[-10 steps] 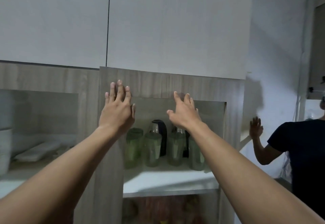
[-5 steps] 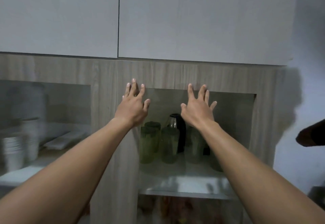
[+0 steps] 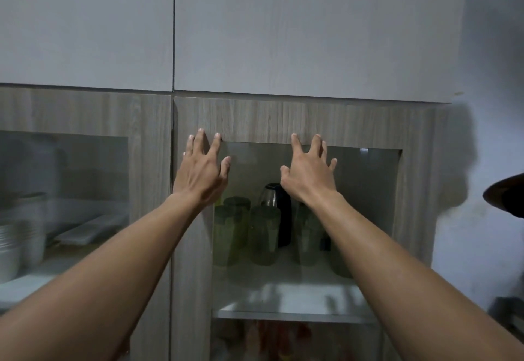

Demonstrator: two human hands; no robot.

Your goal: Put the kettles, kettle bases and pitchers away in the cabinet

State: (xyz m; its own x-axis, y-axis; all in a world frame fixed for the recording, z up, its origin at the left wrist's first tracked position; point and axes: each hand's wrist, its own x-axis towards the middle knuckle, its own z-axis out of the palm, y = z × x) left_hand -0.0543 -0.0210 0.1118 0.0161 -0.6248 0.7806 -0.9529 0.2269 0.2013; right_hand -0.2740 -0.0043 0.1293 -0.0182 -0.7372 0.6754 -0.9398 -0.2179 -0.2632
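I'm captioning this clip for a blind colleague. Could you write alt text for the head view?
The left hand and right hand, fingers spread, touch the top of a wood-framed glass cabinet door. Behind the glass, green pitchers and a kettle with a black handle stand on a white shelf.

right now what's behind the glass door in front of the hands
Behind the glass door, several green pitchers stand on a white shelf, with a black-and-steel kettle behind them. The right forearm covers part of the row; the lower shelf is too blurred to tell.
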